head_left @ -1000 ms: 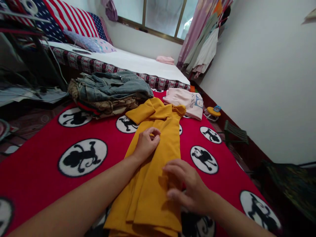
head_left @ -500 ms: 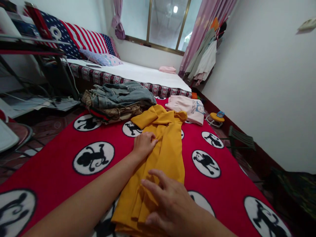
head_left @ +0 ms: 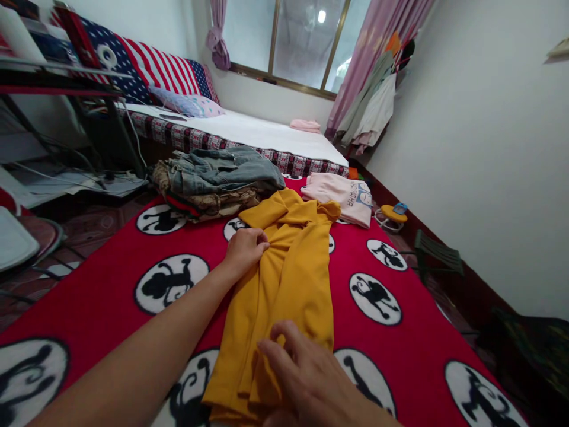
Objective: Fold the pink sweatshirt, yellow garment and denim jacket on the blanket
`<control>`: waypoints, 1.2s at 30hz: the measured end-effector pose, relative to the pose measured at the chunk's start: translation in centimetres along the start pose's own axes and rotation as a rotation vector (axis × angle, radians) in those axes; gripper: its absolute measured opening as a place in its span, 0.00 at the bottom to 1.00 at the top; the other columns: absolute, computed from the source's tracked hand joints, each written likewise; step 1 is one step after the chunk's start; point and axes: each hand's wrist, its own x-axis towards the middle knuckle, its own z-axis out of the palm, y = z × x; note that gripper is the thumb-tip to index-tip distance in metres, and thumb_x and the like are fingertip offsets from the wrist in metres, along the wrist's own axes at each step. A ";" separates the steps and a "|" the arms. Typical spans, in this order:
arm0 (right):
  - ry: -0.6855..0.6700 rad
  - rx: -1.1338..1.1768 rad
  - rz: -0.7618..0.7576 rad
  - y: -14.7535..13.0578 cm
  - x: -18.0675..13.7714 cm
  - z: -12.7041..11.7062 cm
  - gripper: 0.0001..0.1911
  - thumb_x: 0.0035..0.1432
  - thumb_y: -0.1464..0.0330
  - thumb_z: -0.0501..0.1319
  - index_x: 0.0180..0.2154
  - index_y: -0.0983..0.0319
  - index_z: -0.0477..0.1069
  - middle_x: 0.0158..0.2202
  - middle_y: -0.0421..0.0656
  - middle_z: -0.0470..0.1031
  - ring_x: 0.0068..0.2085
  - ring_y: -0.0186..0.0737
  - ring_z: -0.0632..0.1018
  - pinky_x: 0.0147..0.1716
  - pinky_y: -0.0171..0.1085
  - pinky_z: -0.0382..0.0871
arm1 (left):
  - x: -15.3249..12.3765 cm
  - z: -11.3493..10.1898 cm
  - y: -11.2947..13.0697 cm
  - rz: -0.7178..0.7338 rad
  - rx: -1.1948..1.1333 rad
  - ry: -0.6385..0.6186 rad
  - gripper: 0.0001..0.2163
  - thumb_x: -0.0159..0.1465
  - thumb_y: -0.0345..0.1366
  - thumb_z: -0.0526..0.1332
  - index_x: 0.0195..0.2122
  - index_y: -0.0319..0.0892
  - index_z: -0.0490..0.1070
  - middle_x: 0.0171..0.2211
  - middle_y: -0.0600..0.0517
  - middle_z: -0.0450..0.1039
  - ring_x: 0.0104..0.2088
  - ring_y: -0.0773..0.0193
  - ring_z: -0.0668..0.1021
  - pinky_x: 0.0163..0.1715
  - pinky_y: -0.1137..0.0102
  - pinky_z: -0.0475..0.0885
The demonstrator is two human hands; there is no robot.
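The red blanket (head_left: 111, 284) takes up most of the ground here, a big spread dotted with white circles, each with a black monkey in it. Across the far end runs the bed (head_left: 249, 124), white on top with a patterned border down its side. And to the middle of it all: the yellow garment (head_left: 302, 279), laid lengthwise on the blanket, its lower end towards the person, long folds running up it and the top bunched, one sleeve out to the left. Beyond its upper left sits the clothes pile, blue jeans (head_left: 235, 172) on top of a brown patterned cloth (head_left: 222, 203). Just past its upper right, the pink shirt (head_left: 331, 191) lies folded flat, lettering showing. Down to the hands! The right hand (head_left: 302, 370) is over the lower part of the garment, its grip loosely parted, fingers bent, nothing caught between them; whether it touches the cloth, I cannot tell. The left hand (head_left: 246, 248) is at the garment's left edge, higher up, its grip closed, fingertips pinching the yellow cloth, creases fanning out from them.
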 end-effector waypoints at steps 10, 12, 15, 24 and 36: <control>0.233 0.501 -0.169 1.7 -2.5 -0.6 0.03 0.52 0.70 0.59 0.28 0.60 0.64 0.30 0.41 0.70 0.27 0.31 0.71 0.23 0.28 0.57 | -1.8 -1.8 2.5 0.326 0.153 -0.019 0.05 0.58 0.30 0.62 0.32 0.44 0.78 0.40 0.47 0.75 0.43 0.55 0.75 0.42 0.65 0.68; 0.202 0.571 -0.182 1.9 -2.7 -1.3 0.05 0.55 0.68 0.58 0.28 0.59 0.63 0.30 0.41 0.69 0.28 0.31 0.71 0.24 0.28 0.59 | -3.0 -2.0 3.1 0.500 0.089 -0.168 0.08 0.57 0.27 0.61 0.30 0.45 0.78 0.40 0.49 0.75 0.42 0.58 0.74 0.43 0.66 0.67; 0.163 0.631 -0.153 2.4 -3.0 -1.2 0.08 0.57 0.65 0.59 0.27 0.59 0.64 0.31 0.41 0.70 0.30 0.33 0.73 0.27 0.29 0.63 | -5.1 -2.6 3.2 0.661 0.018 -0.434 0.13 0.53 0.21 0.58 0.28 0.46 0.78 0.36 0.51 0.75 0.38 0.62 0.74 0.40 0.69 0.66; -0.185 0.731 -0.065 3.2 -2.4 -2.2 0.11 0.61 0.61 0.60 0.35 0.62 0.75 0.31 0.40 0.75 0.31 0.33 0.76 0.29 0.28 0.66 | -6.2 -6.9 2.7 0.568 0.050 -0.879 0.14 0.46 0.19 0.53 0.20 0.43 0.76 0.21 0.54 0.75 0.26 0.66 0.73 0.30 0.73 0.64; 0.358 -0.168 0.311 10.8 6.0 0.2 0.35 0.65 0.55 0.52 0.66 0.68 0.53 0.69 0.51 0.46 0.70 0.51 0.48 0.66 0.58 0.42 | 4.8 -2.0 -0.9 0.299 0.338 -0.138 0.32 0.54 0.41 0.65 0.60 0.42 0.63 0.58 0.41 0.64 0.56 0.48 0.70 0.55 0.60 0.66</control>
